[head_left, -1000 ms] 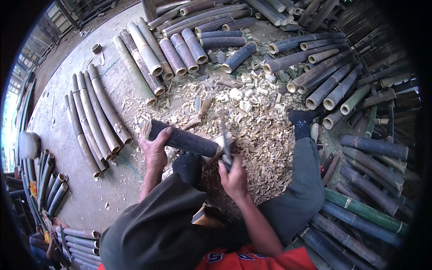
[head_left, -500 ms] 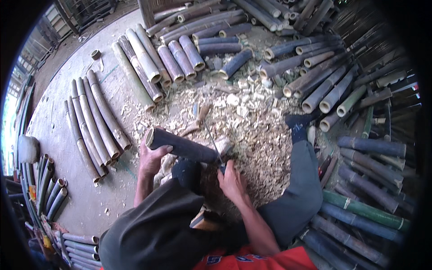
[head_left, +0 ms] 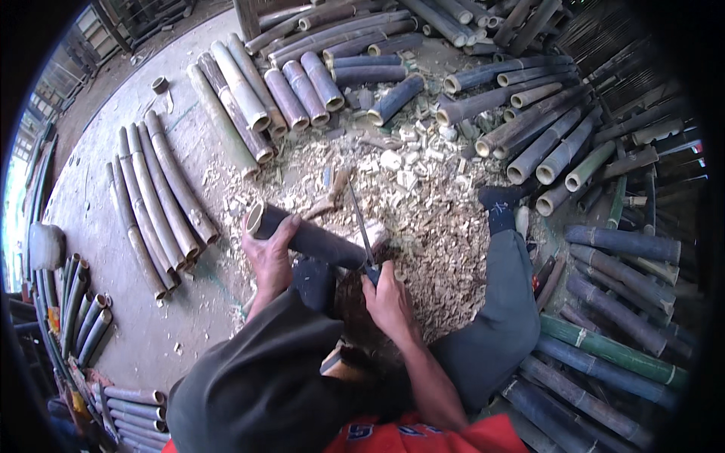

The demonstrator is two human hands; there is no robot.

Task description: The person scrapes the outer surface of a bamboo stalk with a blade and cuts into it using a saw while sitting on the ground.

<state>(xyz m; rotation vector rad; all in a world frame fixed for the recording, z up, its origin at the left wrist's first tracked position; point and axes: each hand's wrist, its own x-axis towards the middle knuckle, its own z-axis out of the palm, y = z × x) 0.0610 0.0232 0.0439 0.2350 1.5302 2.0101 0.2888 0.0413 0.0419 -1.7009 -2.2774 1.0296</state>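
Observation:
My left hand (head_left: 267, 260) grips the open left end of a short, dark bamboo tube (head_left: 326, 244); the thumb lies on top. The tube slants down to the right, above my dark-socked left foot (head_left: 314, 285). My right hand (head_left: 389, 302) is closed around the dark handle of a long, narrow-bladed knife (head_left: 359, 221). Its blade points away from me and crosses close by the tube's right end. Whether the blade touches the tube I cannot tell. Beyond the tube a brown, branched piece of wood (head_left: 330, 198) lies among the chips.
Pale wood chips (head_left: 445, 257) cover the floor between my legs. Cut bamboo tubes (head_left: 316, 81) lie in rows ahead, with a row of longer bamboo pieces (head_left: 155, 196) at left. More dark and green bamboo (head_left: 612, 347) is stacked by my right leg. A wooden block (head_left: 343, 365) sits between my thighs.
The bamboo tube has shifted slightly, and my left hand has moved a little right with it. The knife blade has swung more upright, its tip higher and farther from me.

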